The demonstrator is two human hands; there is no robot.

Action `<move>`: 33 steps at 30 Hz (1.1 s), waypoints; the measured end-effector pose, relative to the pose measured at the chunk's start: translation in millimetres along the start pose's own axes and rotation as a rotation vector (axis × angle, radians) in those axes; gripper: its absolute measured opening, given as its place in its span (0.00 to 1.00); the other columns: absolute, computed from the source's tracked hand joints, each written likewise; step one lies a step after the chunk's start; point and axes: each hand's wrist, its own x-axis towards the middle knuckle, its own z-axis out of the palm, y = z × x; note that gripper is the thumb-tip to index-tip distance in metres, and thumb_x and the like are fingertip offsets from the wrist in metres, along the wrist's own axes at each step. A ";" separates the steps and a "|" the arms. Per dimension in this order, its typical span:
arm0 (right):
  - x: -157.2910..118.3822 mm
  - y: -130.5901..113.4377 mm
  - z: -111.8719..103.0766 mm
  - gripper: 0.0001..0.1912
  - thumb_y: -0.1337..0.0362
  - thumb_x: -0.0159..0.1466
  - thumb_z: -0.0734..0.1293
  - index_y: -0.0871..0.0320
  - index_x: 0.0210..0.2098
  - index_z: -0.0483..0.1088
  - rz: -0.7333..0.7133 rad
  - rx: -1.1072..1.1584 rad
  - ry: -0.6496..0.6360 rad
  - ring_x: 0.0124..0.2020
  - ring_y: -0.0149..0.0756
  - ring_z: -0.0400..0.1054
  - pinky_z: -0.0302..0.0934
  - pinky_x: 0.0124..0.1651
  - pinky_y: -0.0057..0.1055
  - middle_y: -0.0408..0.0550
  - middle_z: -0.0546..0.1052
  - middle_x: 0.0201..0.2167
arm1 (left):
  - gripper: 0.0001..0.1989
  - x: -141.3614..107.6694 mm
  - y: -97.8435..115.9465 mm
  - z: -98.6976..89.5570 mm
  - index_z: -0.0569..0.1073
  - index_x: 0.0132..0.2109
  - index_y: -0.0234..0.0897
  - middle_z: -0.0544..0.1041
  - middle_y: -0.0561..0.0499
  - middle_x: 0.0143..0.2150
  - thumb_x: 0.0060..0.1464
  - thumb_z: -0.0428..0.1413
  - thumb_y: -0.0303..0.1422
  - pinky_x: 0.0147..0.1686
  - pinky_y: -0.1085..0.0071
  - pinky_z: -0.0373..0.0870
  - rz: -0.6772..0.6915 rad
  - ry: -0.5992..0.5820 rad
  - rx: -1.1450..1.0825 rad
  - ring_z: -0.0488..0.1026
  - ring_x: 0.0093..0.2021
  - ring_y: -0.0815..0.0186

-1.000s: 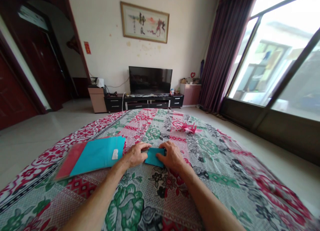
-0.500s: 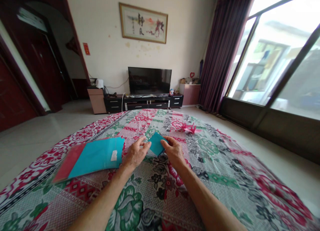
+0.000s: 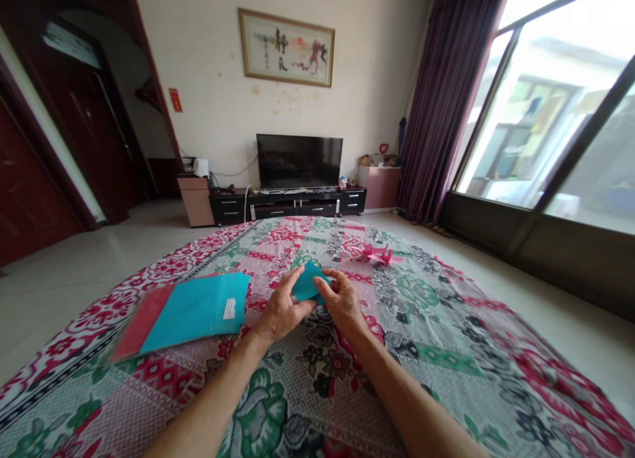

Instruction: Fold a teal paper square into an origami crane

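Note:
A small folded square of blue paper is held just above the patterned tablecloth, one corner pointing away from me. My left hand grips its left and near edges between thumb and fingers. On the other side, my right hand pinches the paper, its thumb lying across the top face. The near corner of the paper is partly hidden by my thumbs. Left of my hands lies a clear packet of blue and red paper sheets with a white label. Beyond my right hand sit pink folded paper figures.
The round table wears a red, green and grey flowered tablecloth. Past its far edge, a television stands on a low black cabinet. A purple curtain and windows are at the right, dark red doors at the left.
My left hand has moved right and closed on the blue paper's left side. My right thumb has slid further over the paper. The view has shifted slightly.

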 end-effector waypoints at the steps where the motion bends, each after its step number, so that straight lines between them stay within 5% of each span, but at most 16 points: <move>1: -1.0 -1.6 0.5 0.23 0.50 0.51 0.69 0.59 0.40 0.67 0.005 0.011 -0.012 0.14 0.24 0.54 0.48 0.16 0.22 0.33 0.60 0.14 | 0.35 -0.2 4.4 -0.7 0.60 0.60 0.39 0.61 0.45 0.62 0.43 0.59 0.31 0.55 0.61 0.62 -0.036 0.004 -0.052 0.61 0.59 0.55; 8: -4.4 -12.0 5.0 0.30 0.50 0.52 0.68 0.60 0.48 0.62 0.019 0.070 -0.044 0.13 0.23 0.55 0.50 0.15 0.22 0.34 0.65 0.16 | 0.29 0.2 16.9 -1.7 0.64 0.58 0.36 0.75 0.47 0.48 0.47 0.52 0.31 0.37 0.71 0.70 -0.245 0.082 -0.212 0.75 0.36 0.65; 16: -4.9 -2.2 5.0 0.38 0.54 0.51 0.69 0.59 0.57 0.55 -0.113 -0.103 -0.040 0.17 0.25 0.55 0.51 0.20 0.22 0.33 0.62 0.17 | 0.20 5.7 -4.8 6.1 0.73 0.50 0.36 0.75 0.53 0.23 0.50 0.49 0.33 0.26 0.70 0.67 -0.231 0.194 -0.050 0.71 0.23 0.65; 21: -4.3 10.3 4.9 0.41 0.58 0.53 0.68 0.56 0.61 0.47 -0.080 -0.017 -0.087 0.22 0.27 0.62 0.56 0.24 0.24 0.38 0.69 0.26 | 0.13 5.1 2.3 4.4 0.76 0.41 0.40 0.78 0.53 0.31 0.50 0.51 0.35 0.28 0.72 0.70 -0.262 0.240 -0.292 0.73 0.28 0.65; 33: 1.3 5.0 -1.0 0.25 0.56 0.52 0.67 0.59 0.48 0.64 0.061 0.143 -0.081 0.20 0.27 0.59 0.55 0.22 0.24 0.38 0.68 0.22 | 0.11 10.7 1.8 -2.3 0.68 0.32 0.35 0.71 0.55 0.23 0.44 0.58 0.37 0.20 0.75 0.70 -0.424 0.374 -0.786 0.72 0.22 0.69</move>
